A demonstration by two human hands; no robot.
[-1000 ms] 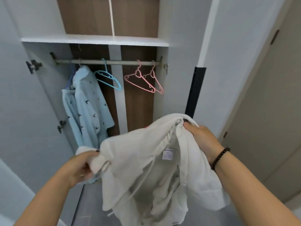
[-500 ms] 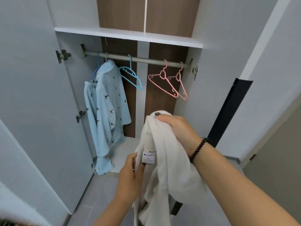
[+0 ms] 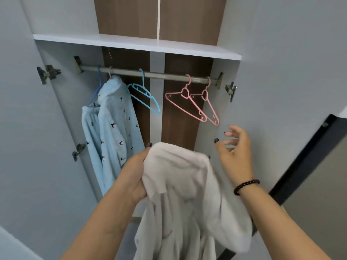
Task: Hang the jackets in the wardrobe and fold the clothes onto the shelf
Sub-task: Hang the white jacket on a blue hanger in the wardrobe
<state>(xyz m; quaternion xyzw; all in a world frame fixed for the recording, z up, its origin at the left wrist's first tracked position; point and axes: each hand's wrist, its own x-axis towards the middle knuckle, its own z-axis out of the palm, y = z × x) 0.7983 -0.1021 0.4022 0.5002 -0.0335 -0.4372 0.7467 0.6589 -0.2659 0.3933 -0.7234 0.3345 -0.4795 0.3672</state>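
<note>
Fingers of our left hand (image 3: 135, 177) gripped the white jacket (image 3: 184, 199); our right hand (image 3: 234, 152) hung spread below the pink hangers (image 3: 193, 106).

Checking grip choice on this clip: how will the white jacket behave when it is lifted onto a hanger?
Probably floppy: the white jacket sags in folds below the left hand, which grips it. It likely needs both hands; the right hand is off it. The fleecy-looking cloth seems unlikely to slip.

The wardrobe interior had grey-white side panels (image 3: 62, 113) and a brown wood-grain back panel (image 3: 180, 117) split by a pale vertical strip (image 3: 157, 102). A dark-edged door (image 3: 308, 156) stood at right. Lighting was even and diffuse.
</note>
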